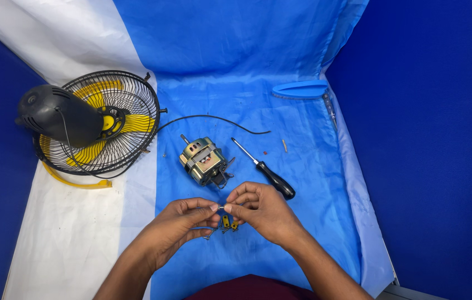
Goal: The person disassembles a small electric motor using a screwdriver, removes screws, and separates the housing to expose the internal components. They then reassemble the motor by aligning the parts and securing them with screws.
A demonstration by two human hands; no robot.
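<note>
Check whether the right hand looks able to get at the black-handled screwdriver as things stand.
Probably yes: the screwdriver lies on bare blue sheet just beyond the right hand, nothing between, though its fingers now pinch a small part with the left hand.

Both forearms reach in from the near edge and converge. The left hand (183, 222) and right hand (261, 208) meet fingertip to fingertip, thumbs and forefingers pinched together, remaining fingers curled, wrists slightly raised.

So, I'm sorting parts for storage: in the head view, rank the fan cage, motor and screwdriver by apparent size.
1. Fan cage, clearly largest.
2. Screwdriver is longer than the motor, but the motor is bulkier; no clear order between them.
</note>
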